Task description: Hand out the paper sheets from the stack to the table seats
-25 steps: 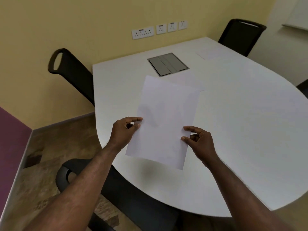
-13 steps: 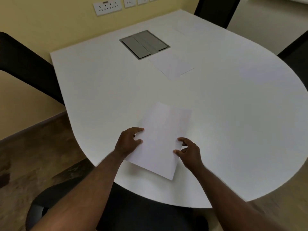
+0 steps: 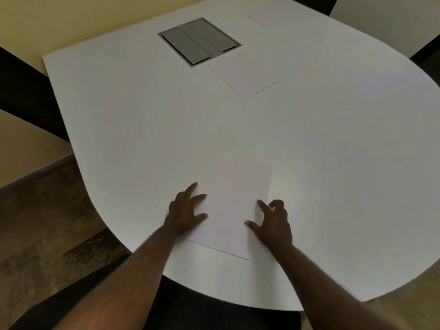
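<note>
White paper sheet (image 3: 234,208) lies flat on the white table (image 3: 133,120), close to the table's near curved edge, its long sides running away from that edge and its near corner (image 3: 250,259) pointing toward the person. Both hands rest on it. The left hand (image 3: 184,213) sits on the sheet's left edge with its fingers spread and nearly straight, fingertips pressing down on the paper; it grasps nothing. The right hand (image 3: 273,222) sits on the sheet's right edge, thumb and forefinger stretched out onto the paper while the other fingers curl loosely above the tabletop; it too appears released, pressing rather than pinching, though the curled fingers hide part of the contact.

Farther toward the table's middle lies a stack of paper (image 3: 245,76), just beside the near right corner of a grey cable hatch (image 3: 198,40) set flush into the tabletop near the far edge. At the far right corner of the table, 1 more sheet (image 3: 264,19) lies flat, faint against the surface.

Black chair backs show beyond the table's left edge (image 3: 26,91) and right edge (image 3: 426,53), and a dark chair seat (image 3: 214,310) sits under the near edge between the 2 forearms. A yellow wall (image 3: 71,17) stands behind the far edge.
</note>
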A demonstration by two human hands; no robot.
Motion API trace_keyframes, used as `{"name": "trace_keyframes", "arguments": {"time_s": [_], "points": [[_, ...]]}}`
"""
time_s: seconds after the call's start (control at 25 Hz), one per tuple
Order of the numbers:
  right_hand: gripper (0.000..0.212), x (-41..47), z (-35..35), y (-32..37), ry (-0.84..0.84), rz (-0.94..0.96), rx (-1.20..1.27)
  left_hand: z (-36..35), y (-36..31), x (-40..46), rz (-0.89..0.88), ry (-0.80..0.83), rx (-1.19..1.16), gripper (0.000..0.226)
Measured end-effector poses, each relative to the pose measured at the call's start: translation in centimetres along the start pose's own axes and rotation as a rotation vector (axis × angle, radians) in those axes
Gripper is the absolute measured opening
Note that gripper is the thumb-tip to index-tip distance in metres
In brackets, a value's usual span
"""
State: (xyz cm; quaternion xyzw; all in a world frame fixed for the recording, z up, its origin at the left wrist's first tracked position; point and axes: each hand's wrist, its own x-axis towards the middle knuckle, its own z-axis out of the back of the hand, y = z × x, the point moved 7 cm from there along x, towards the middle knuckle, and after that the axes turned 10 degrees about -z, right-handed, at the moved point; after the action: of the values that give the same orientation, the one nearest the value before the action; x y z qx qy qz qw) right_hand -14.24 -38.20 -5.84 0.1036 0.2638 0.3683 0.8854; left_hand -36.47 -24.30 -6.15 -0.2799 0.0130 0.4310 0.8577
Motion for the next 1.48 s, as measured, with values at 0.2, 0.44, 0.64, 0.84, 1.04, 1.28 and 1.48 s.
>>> {"name": "trace_keyframes", "arguments": {"time_s": [0.2, 0.44, 0.64, 0.84, 1.04, 1.28, 1.48], "points": [[0.072, -1.1, -0.7, 0.3, -0.045, 0.076, -0.195, -0.4, -0.2, 0.1, -0.104, 0.117, 0.158, 0.071], [0.073, -1.0, -0.9, -0.1, -0.062, 0.069, -0.225, -0.4, -0.1, 0.4, -0.103, 0.124, 0.194, 0.068], [0.079, -1.6, 0.3, 0.9, -0.162, 0.073, -0.181, 0.3, -1.0, 0.1, -0.110, 0.066, 0.101, 0.089], [0.074, -2.4, 5.1, 2.2, -0.404, 0.143, -0.126, 4.4, -5.1, -0.4, -0.172, -0.147, 0.069, 0.087], [0.067, -2.3, 13.2, 1.8, -0.519, 0.257, -0.117, 9.6, -12.1, -0.8, -0.217, -0.319, 0.036, 0.085], [0.064, -0.8, 24.4, -2.3, -0.564, 0.393, -0.063, 12.8, -22.7, -1.1, -0.227, -0.479, -0.017, 0.079], [0.063, 1.9, 32.6, -9.3, -0.546, 0.475, -0.034, 12.0, -32.4, 0.2, -0.172, -0.596, -0.027, 0.080]]}}
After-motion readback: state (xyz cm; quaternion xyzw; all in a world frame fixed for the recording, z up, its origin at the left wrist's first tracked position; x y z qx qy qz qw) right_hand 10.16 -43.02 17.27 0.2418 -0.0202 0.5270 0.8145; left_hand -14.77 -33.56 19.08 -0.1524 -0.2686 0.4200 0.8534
